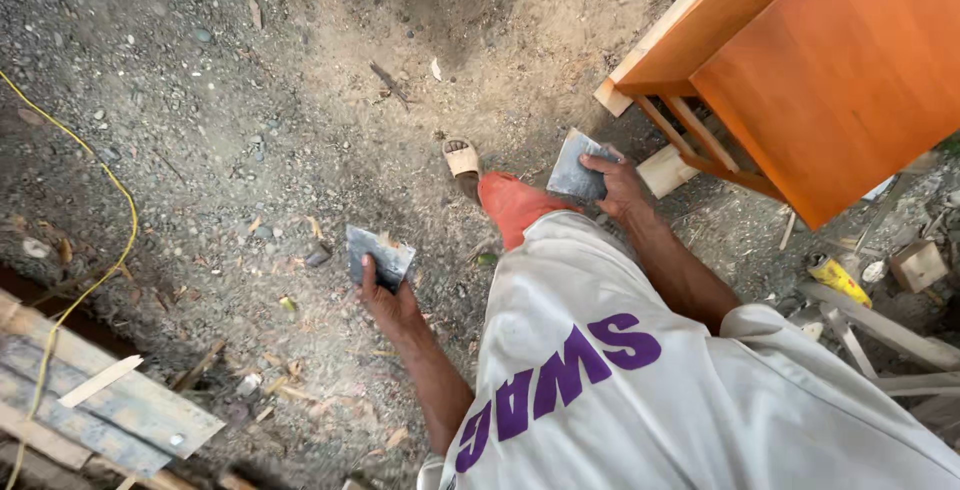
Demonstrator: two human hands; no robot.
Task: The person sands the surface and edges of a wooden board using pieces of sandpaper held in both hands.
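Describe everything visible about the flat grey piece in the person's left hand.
The flat grey piece is a thin, roughly rectangular sheet, dull blue-grey like worn metal or coated sheet, with a pale smear near its upper right corner. The left hand pinches its lower edge, holding it tilted above the gravelly dirt ground. Nothing else touches it.

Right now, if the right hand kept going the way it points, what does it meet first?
Probably the pale wood block under the orange cabinet. The right hand, holding a grey scraper blade, points toward it; depth is unclear, so it may pass above.
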